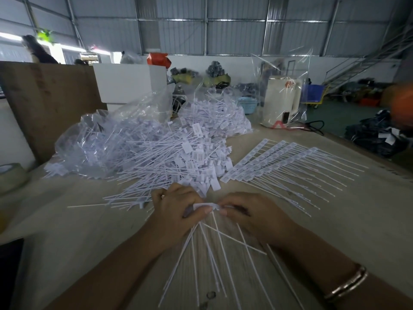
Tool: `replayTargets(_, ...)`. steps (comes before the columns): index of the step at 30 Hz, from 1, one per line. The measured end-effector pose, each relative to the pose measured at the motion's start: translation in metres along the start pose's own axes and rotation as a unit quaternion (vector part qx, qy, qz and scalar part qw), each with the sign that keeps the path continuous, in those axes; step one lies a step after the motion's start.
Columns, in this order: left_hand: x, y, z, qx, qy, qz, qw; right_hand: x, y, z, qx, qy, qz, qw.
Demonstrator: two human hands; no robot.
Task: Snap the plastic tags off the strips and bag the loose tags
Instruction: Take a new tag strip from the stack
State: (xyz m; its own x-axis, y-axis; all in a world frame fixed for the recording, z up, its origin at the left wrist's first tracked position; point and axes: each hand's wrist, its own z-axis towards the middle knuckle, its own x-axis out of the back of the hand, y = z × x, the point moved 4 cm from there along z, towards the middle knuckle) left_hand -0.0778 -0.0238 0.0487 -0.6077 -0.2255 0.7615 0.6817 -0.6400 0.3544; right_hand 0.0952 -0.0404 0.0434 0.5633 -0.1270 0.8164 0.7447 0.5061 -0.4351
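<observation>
My left hand [176, 209] and right hand [250, 211] both pinch one strip of tags [205, 206] near the bench's [335, 231] front edge; loose tags [174, 153] heaped behind, whole strips [279, 159] toward its right edge.

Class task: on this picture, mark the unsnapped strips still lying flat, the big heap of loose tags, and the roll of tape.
unsnapped strips [271, 161]: head view, on the joined tag heads of the rows.
heap of loose tags [178, 151]: head view, mid-pile.
roll of tape [11, 176]: head view, on its outer side.
</observation>
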Motion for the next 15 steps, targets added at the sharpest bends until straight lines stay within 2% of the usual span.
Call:
replayTargets(11, 0.0040, 0.0025, 0.0012, -0.055, 0.046, 0.012, 0.997, -0.0042, -0.0026, 0.0009, -0.006, -0.021, 0.009, 1.000)
replayTargets(15, 0.0042, 0.0033, 0.0021, -0.083, 0.061, 0.021, 0.994, -0.0026, -0.0031, 0.0010, -0.020, -0.001, 0.083, 0.996)
